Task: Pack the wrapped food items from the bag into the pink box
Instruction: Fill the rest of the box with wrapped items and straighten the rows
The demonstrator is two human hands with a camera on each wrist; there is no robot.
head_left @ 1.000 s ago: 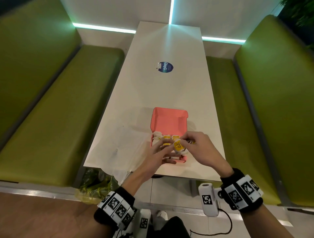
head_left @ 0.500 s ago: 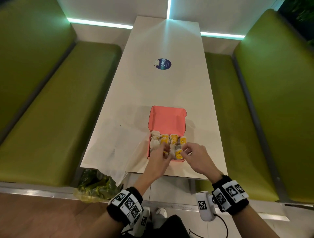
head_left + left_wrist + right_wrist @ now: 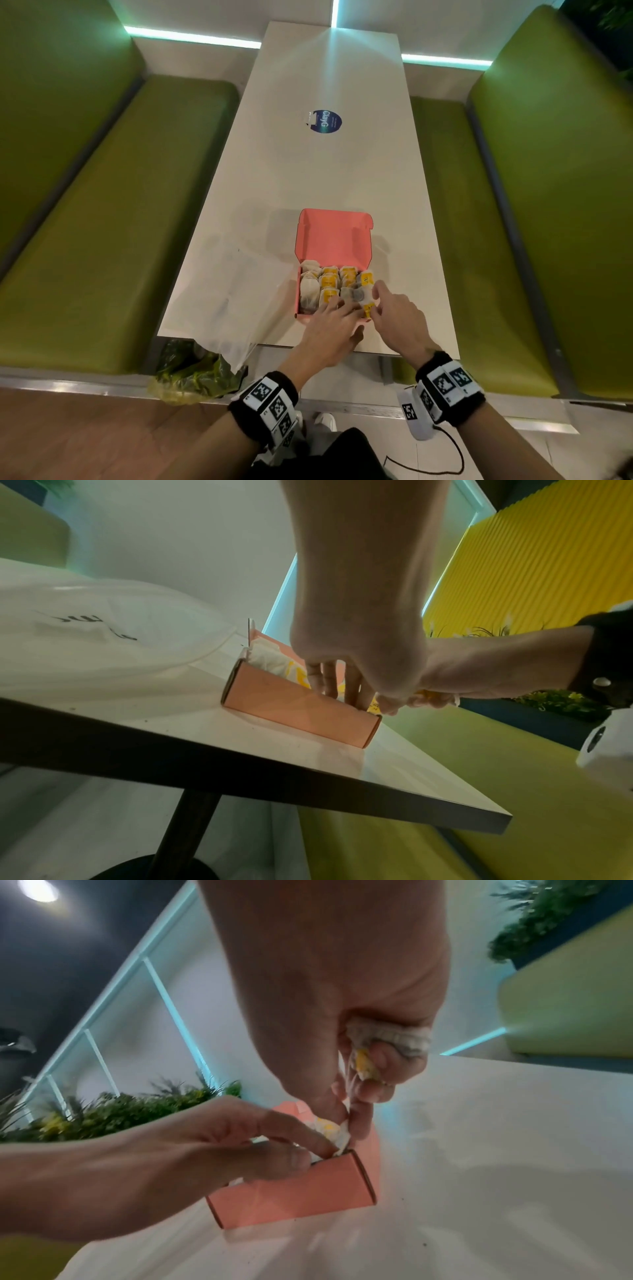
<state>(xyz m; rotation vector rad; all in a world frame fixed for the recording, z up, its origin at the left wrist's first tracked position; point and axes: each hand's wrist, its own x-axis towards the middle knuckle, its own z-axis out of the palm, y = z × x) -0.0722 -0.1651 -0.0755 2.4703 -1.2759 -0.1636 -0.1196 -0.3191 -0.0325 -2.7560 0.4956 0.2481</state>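
Note:
The pink box point(image 3: 365, 321) stands open near the table's front edge, its lid point(image 3: 334, 236) tipped back. Several wrapped food items point(image 3: 329, 282), white paper with yellow labels, fill it in rows. My left hand point(image 3: 337, 305) reaches over the front wall, and its straight fingers point(image 3: 334, 681) press down on the items. My right hand point(image 3: 375, 301) is at the front right corner. It pinches a wrapped item point(image 3: 327, 1129) there and keeps another wrapped item point(image 3: 388, 1039) curled in its fingers. The white plastic bag point(image 3: 233, 294) lies flat left of the box.
The white table point(image 3: 329, 178) carries a round blue sticker point(image 3: 324, 121) further back. Green benches point(image 3: 113, 219) flank both sides. A crumpled green plastic bag point(image 3: 191, 373) sits below the table's front left corner. The box is close to the front edge point(image 3: 308, 777).
Both hands have come down from above the box's front row to its front right corner. The wrapped item went down with them into the box.

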